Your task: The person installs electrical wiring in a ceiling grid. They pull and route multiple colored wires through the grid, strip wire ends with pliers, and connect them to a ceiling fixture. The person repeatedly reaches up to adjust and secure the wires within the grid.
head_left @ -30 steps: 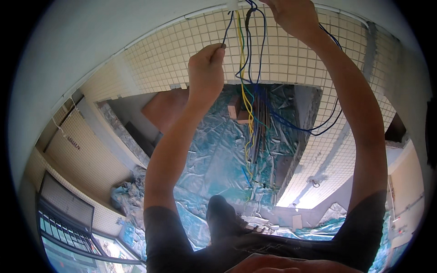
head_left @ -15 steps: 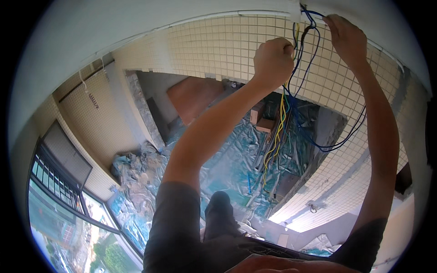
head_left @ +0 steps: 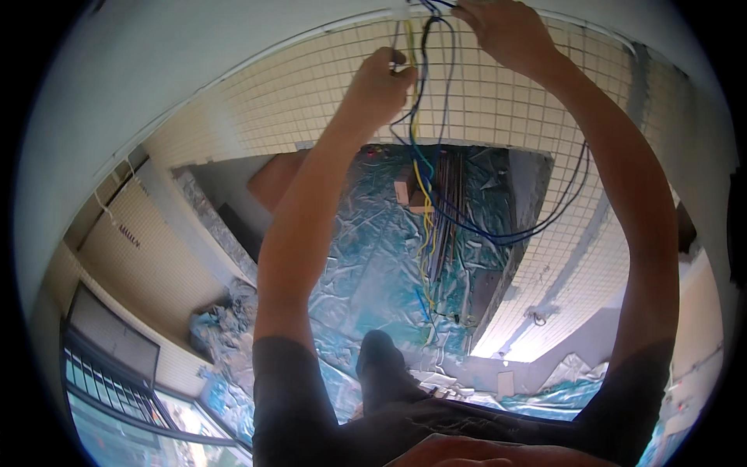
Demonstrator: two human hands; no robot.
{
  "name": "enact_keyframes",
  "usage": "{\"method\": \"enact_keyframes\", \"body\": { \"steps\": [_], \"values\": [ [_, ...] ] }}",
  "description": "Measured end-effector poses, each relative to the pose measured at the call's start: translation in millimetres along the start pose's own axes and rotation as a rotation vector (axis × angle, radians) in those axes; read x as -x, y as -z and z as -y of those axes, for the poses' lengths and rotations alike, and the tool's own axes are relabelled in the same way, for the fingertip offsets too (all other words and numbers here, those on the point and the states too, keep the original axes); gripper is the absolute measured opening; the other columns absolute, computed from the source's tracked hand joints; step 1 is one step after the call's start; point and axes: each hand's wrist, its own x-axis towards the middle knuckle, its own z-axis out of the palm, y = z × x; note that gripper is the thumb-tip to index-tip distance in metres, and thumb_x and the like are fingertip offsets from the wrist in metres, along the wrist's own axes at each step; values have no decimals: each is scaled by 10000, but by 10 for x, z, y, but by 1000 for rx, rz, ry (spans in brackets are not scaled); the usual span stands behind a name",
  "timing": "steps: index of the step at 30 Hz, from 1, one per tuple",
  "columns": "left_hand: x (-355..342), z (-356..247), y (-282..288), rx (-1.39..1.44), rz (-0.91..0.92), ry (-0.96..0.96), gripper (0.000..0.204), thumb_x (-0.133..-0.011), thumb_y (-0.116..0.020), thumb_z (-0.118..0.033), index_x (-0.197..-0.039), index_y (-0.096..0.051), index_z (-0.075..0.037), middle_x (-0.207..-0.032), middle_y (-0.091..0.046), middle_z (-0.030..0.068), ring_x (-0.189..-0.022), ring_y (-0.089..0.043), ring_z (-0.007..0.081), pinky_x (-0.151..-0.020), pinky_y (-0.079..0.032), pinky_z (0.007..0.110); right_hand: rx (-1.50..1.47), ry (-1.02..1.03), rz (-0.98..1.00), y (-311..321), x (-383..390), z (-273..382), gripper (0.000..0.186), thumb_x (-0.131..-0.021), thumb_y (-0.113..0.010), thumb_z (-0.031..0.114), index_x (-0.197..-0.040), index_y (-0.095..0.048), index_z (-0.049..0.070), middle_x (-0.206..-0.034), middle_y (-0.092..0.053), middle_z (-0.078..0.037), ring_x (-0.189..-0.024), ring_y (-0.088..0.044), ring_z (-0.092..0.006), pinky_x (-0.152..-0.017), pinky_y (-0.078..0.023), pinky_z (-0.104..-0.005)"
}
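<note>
Both my arms are raised toward the top of a tiled wall, where several electrical wires come out at the ceiling. My left hand is closed, with a thin dark wire running down from above to its fingertips. My right hand pinches a dark blue wire close to the white ceiling edge. Between the hands hang loops of blue wire, one of which sags far down and to the right. Yellow wires, partly twisted, drop toward the floor. The fingertips of my right hand are partly hidden.
A white conduit follows the top of the tiled wall. Below is an opening with long pipes and a cardboard box on blue-green sheeting. Crumpled debris lies left, near a barred window.
The view has shifted, so both hands and the wires appear farther left and higher. My left hand remains closed beside the wires; my right hand stays at the blue wire by the ceiling.
</note>
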Motion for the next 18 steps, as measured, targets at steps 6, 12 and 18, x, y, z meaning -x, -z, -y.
{"method": "enact_keyframes", "body": {
  "steps": [6, 12, 18],
  "values": [
    [69, -9, -42, 89, -164, -105, 247, -1032, -606, -215, -1140, -703, -15, -674, -475, -47, -596, -402, 58, -534, -346, 266, -16, -26, -4, 186, -79, 109, 255, -1036, -488, 256, -999, -640, 54, -789, -711, -183, -751, -707, -389, -678, -561, -511],
    [-335, 43, -316, 33, -400, -328, 204, -1027, -612, -165, -1030, -713, 12, -657, -519, -13, -595, -416, 74, -544, -350, 294, 63, -69, -104, 86, -81, -264, 213, -963, -529, 174, -1054, -667, 40, -879, -737, -187, -842, -724, -368, -715, -566, -504],
    [-163, -113, -317, 295, -343, -131, 215, -1003, -626, -149, -985, -707, 49, -687, -588, 27, -619, -489, 96, -574, -395, 316, 152, -225, -147, -432, 399, -1229, 271, -964, -550, 209, -1127, -652, 18, -879, -719, -226, -846, -707, -367, -735, -557, -481]
  ]
}}
